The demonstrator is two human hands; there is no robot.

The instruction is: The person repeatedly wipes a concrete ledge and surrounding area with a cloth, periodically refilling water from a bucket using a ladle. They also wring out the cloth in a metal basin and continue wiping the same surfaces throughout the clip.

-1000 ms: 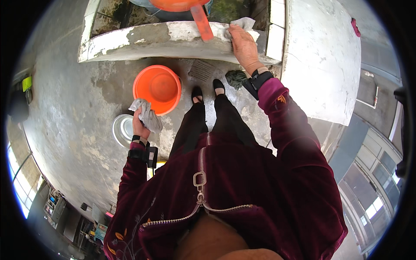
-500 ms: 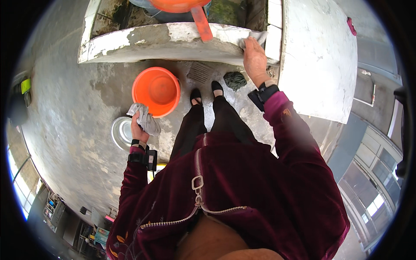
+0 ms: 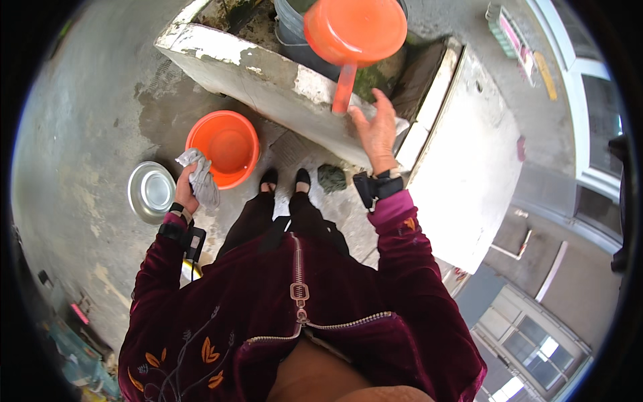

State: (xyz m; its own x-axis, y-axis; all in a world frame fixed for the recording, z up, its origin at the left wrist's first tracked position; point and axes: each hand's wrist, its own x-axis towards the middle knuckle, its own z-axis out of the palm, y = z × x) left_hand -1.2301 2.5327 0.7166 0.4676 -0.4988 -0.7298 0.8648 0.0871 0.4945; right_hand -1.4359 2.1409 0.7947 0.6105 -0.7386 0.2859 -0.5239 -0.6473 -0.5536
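Observation:
My left hand is closed on a greyish-white cloth, which hangs beside the rim of an orange plastic basin on the floor. Fingers spread, my right hand is over the front ledge of a low concrete trough, with nothing in its grip. Just left of its fingertips is the handle of an orange dipper; I see a small gap between them. A pale cloth lies on the ledge, partly hidden behind my right hand. Beneath the dipper, a grey bucket stands in the trough.
A silver metal basin is on the floor left of the orange one. Near my feet lie a dark green bundle and a floor drain grate. A white slab adjoins the trough on the right.
My right hand has let go of the pale cloth on the ledge and spread its fingers near the dipper's handle. The view has turned, while my left hand keeps its cloth.

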